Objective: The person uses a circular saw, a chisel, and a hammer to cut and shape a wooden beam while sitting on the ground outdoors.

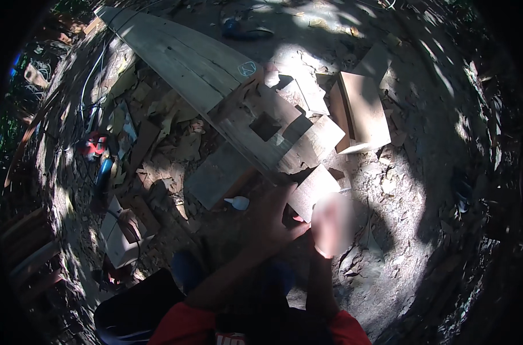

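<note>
A small, square-faced wooden block (314, 191) is held in front of me, its pale top in sunlight. My left hand (273, 221) is closed around its left side, the thumb reaching under the near edge. At the block's near right edge is my right hand (332, 227); its fingers are blurred, so their grip cannot be made out. Just beyond the block lies a board (230, 121) with a square hole and a pale near-right end. It adjoins the end of a long, thick wooden beam (181, 54) with a mark drawn on top.
A wooden block (365, 112) stands at the right, another (221, 172) lies left of my hands. Near it is a small white nozzle bottle (238, 202). Farther left are a blue-handled tool (105, 171), a red tool (94, 144) and a notched wood piece (123, 238). Dry leaves litter the ground.
</note>
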Available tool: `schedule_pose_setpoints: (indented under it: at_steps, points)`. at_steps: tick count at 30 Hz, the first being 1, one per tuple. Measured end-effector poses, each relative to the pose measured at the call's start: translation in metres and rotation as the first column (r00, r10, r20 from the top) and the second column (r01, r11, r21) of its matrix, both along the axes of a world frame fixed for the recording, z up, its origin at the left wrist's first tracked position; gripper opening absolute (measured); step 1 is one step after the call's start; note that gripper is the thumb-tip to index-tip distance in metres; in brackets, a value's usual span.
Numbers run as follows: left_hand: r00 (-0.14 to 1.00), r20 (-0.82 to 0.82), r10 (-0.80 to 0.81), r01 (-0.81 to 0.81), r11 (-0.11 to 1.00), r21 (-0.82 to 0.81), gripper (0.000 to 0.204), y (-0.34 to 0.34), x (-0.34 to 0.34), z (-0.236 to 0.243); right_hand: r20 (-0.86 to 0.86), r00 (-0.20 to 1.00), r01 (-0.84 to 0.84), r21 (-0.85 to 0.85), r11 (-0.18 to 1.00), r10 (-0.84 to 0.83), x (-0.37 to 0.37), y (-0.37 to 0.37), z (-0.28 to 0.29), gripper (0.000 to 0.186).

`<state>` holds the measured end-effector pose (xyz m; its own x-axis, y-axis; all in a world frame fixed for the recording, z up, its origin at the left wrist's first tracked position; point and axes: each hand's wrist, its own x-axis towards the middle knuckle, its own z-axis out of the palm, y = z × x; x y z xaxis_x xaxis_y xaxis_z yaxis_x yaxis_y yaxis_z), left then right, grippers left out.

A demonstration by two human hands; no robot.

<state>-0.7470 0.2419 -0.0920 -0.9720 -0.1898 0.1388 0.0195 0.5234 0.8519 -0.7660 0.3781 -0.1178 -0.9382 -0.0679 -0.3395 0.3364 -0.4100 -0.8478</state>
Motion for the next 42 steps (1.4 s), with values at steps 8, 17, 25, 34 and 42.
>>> schedule_pose_setpoints:
  at_steps: [8,17,25,34,42]
  points:
    - [0.988,-0.147,0.037,-0.040,0.999,-0.014,0.085,-0.003,0.008,-0.029,0.053,0.999,-0.018,0.148,0.989,0.010,0.001,0.007,0.008,0.076]
    - [0.993,-0.099,0.064,-0.041,0.974,0.222,0.080,-0.001,0.016,-0.055,0.143,0.986,0.056,0.202,0.978,-0.086,0.007,0.011,0.000,0.080]
    - [0.994,0.057,0.094,-0.110,0.864,0.492,0.075,0.003,0.031,-0.070,0.199,0.971,0.061,0.331,0.941,-0.133,0.015,0.024,-0.015,0.076]
    - [0.995,0.075,0.058,-0.088,0.867,0.491,0.073,0.003,0.023,-0.064,0.075,0.994,0.072,0.119,0.990,-0.081,0.010,0.019,-0.016,0.070]
    - [0.995,0.059,0.077,-0.096,0.874,0.476,0.073,-0.001,0.023,-0.060,0.085,0.995,0.041,0.147,0.988,-0.054,0.010,0.020,-0.019,0.071]
